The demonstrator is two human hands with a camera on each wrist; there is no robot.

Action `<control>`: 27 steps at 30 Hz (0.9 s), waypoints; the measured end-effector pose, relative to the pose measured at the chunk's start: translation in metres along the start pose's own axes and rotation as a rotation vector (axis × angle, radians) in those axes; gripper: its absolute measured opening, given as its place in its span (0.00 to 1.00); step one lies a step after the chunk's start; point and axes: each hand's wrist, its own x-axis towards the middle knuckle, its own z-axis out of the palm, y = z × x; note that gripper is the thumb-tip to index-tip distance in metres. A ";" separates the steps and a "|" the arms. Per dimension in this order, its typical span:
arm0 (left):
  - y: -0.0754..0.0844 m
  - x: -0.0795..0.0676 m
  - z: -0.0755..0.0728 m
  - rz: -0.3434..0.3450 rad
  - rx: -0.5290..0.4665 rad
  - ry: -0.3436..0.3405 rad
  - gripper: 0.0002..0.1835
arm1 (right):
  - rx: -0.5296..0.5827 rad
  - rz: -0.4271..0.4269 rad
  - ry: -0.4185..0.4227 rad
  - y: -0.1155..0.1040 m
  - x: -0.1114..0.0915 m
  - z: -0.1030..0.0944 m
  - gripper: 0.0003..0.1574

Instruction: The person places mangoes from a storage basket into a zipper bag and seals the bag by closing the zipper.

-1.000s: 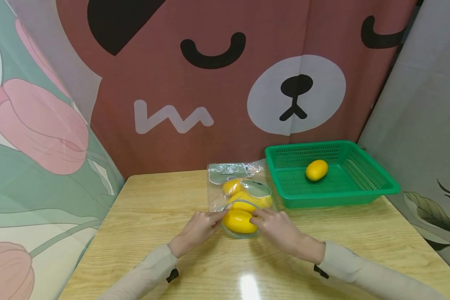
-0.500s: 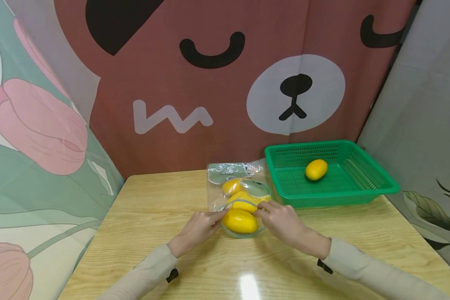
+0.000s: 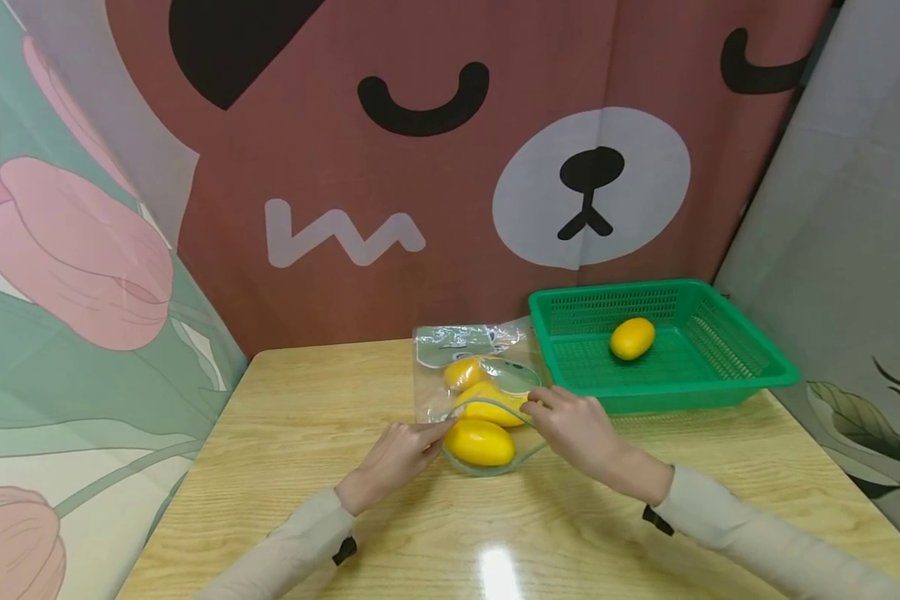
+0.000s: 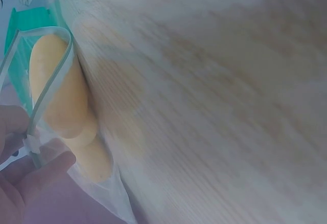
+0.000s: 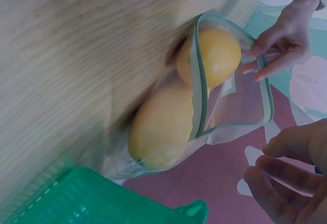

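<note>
A clear zip bag (image 3: 429, 393) lies on the table with its mouth towards me, spread wide. Inside are several yellow oval fruits, one (image 3: 480, 442) at the mouth and others (image 3: 486, 402) behind it. My left hand (image 3: 396, 460) pinches the left side of the bag's rim; in the left wrist view, a small white slider (image 4: 31, 143) sits between thumb and finger. My right hand (image 3: 581, 432) is beside the right corner of the mouth. The right wrist view shows its fingers (image 5: 286, 175) loosely bent, apart from the bag, holding nothing.
A green plastic basket (image 3: 660, 402) stands at the back right, close to the bag, with one yellow fruit (image 3: 632, 338) in it. The wooden table (image 3: 307, 400) ends at a bear-print curtain (image 3: 330, 308) behind; more printed cloth hangs at both sides.
My right hand has moved right and slightly away from the front fruit, and the right side of the bag's mouth has spread wider. My left hand has stayed at the rim.
</note>
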 end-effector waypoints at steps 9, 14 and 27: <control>-0.001 0.001 0.001 0.004 0.004 0.009 0.25 | -0.007 0.049 -0.024 0.013 0.001 -0.006 0.15; 0.000 0.001 0.001 0.008 -0.001 0.013 0.25 | 0.008 0.066 -0.024 0.020 0.000 -0.005 0.14; 0.001 0.001 0.001 -0.006 0.009 0.009 0.24 | 0.004 0.131 -0.070 0.034 0.000 -0.004 0.14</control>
